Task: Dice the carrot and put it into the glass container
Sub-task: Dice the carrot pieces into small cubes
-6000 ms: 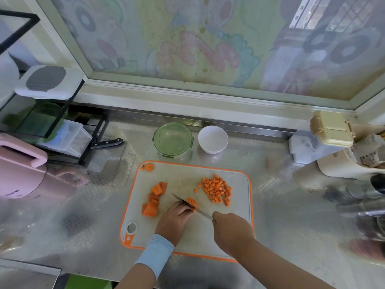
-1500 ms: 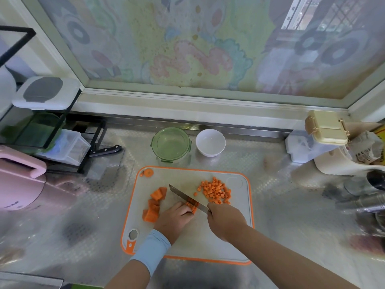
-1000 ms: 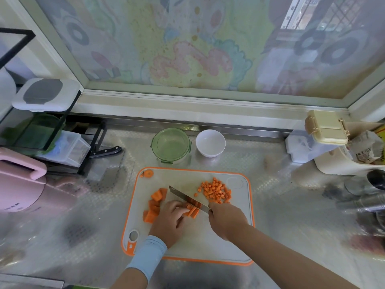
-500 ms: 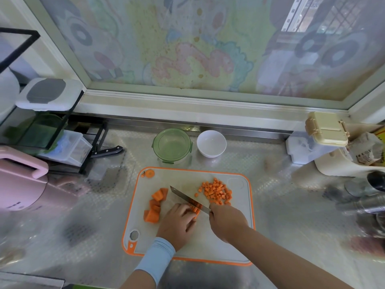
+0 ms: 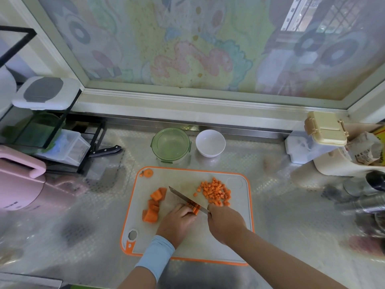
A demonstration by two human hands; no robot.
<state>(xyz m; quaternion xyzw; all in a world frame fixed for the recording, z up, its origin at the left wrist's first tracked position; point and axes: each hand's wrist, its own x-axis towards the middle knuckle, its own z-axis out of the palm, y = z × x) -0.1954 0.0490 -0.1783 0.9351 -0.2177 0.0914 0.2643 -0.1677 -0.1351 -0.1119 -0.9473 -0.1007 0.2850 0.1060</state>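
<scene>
On the orange-rimmed cutting board (image 5: 239,232) my left hand (image 5: 177,224) holds down a bundle of carrot strips (image 5: 194,207) with curled fingers. My right hand (image 5: 226,223) grips the handle of a knife (image 5: 184,198), and the blade lies across those strips. A heap of diced carrot (image 5: 215,191) lies to the right of the blade. Several larger carrot chunks (image 5: 153,204) sit to the left. The glass container (image 5: 171,146), closed with a green lid, stands behind the board.
A white bowl (image 5: 210,143) stands next to the glass container. A carrot end (image 5: 148,173) lies at the board's far left corner. A black rack with a second knife (image 5: 105,151) and a pink appliance (image 5: 18,182) are at the left; jars and boxes crowd the right.
The knife has kept chopping the strips under my left hand, which has edged back along them. The strip bundle is shorter than six seconds ago.
</scene>
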